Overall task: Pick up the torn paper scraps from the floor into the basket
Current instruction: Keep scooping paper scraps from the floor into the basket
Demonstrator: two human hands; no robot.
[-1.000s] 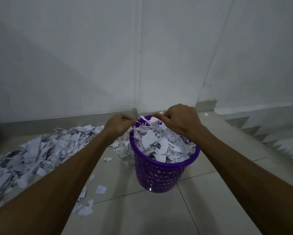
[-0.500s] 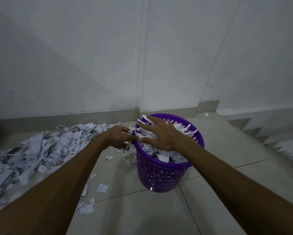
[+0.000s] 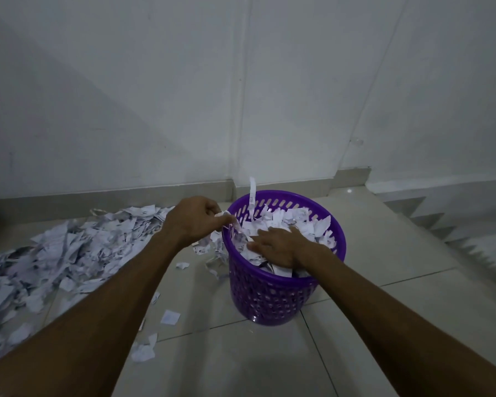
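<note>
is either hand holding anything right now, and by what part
The left hand pinches thin paper strips by their ends at the basket rim. The right hand presses flat, holding nothing.

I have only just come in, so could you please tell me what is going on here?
A person is clearing torn paper off a tiled floor into a purple basket. The right hand lies flat on the scraps in the basket, which reach about to its rim. The left hand pinches some strips at the rim. A large pile lies on the floor to the left, with loose scraps nearer the camera.
</note>
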